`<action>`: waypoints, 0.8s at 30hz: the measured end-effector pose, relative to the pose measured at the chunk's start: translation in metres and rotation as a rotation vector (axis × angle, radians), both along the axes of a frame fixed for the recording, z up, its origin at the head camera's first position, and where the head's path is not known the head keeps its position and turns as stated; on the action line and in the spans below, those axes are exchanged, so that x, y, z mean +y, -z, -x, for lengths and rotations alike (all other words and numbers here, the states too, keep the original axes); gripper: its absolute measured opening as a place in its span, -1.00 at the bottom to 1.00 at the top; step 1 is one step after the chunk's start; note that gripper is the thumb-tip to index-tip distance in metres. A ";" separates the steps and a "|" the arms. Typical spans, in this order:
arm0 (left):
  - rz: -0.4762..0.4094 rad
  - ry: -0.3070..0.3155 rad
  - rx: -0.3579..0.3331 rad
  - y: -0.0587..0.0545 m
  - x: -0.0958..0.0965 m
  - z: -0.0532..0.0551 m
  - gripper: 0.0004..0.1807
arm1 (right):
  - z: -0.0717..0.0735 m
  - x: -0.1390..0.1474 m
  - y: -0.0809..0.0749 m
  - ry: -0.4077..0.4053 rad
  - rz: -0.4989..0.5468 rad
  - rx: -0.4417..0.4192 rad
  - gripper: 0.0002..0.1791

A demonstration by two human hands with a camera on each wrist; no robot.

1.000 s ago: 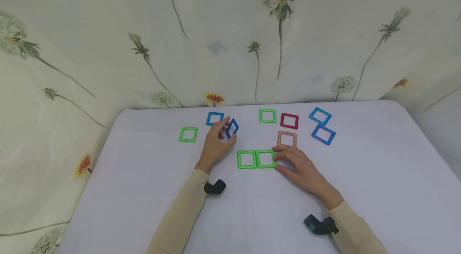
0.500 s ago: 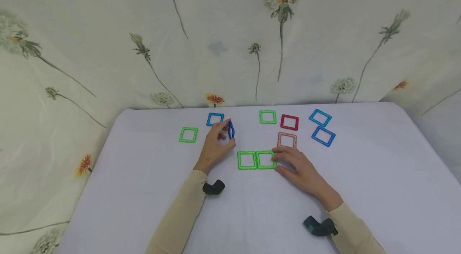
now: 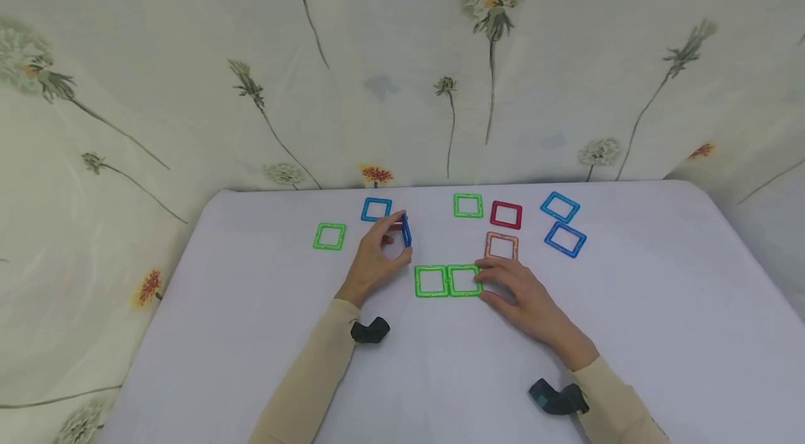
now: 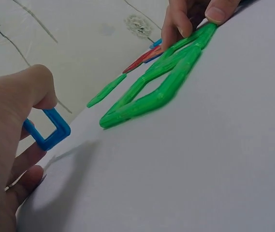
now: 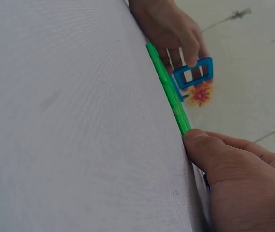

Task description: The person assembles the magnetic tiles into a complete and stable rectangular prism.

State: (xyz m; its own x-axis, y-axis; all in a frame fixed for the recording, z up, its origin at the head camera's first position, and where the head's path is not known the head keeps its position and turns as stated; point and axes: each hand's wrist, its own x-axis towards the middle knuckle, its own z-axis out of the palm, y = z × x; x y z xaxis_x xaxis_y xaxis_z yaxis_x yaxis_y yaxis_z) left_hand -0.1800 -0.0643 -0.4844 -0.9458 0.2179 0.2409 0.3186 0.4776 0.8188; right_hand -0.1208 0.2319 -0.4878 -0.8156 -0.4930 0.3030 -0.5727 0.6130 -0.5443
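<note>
From the head camera, I'm watching the left hand (image 3: pixel 372 261) pinching a blue square frame (image 3: pixel 407 231) between thumb and fingers, holding it nearly upright. Nearer the person, two green square frames (image 3: pixel 448 281) are lying edge to edge on the white tabletop (image 3: pixel 402 374) — the right hand (image 3: pixel 530 302) is gripping the right-hand one by its outer edge. An orange frame (image 3: pixel 502 234) is lying just beyond those fingers, with a red frame (image 3: pixel 493 214) behind it and two flat blue frames (image 3: pixel 555 215) farther right.

From the left wrist, the blue frame is hanging above the cloth, its shadow falling beneath; the right thumb is resting on the green pair's far end.

From the right wrist, the green pair is showing edge-on — the thumb is pressing its end, though the fingertips are probably hidden behind it.
</note>
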 end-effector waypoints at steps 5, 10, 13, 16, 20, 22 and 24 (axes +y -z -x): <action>-0.010 0.036 -0.033 -0.003 0.000 -0.006 -0.26 | 0.001 0.001 0.001 -0.008 0.009 0.015 -0.63; -0.037 0.070 -0.030 -0.002 -0.001 -0.011 -0.26 | 0.001 0.001 0.003 -0.013 0.020 0.021 -0.64; -0.052 0.097 -0.023 -0.001 -0.002 -0.013 -0.24 | 0.001 0.001 0.005 -0.013 0.020 0.014 -0.64; -0.059 0.126 -0.018 -0.004 -0.001 -0.015 -0.23 | 0.001 0.002 0.005 -0.007 0.015 0.002 -0.64; -0.067 0.154 -0.006 -0.014 0.001 -0.023 -0.25 | 0.001 0.003 0.006 -0.005 0.014 -0.009 -0.64; -0.071 0.171 0.006 -0.022 0.002 -0.029 -0.26 | 0.001 0.003 0.006 -0.006 0.012 -0.012 -0.64; -0.081 0.192 0.015 -0.031 0.001 -0.033 -0.27 | 0.002 0.003 0.006 -0.011 0.015 -0.009 -0.64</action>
State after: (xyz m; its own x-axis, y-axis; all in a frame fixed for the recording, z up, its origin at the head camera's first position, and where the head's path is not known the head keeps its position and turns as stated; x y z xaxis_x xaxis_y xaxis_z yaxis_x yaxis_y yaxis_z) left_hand -0.1468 -0.0630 -0.4537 -0.8847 0.3736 0.2789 0.4102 0.3396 0.8464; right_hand -0.1225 0.2351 -0.4935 -0.8128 -0.4972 0.3036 -0.5745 0.5982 -0.5586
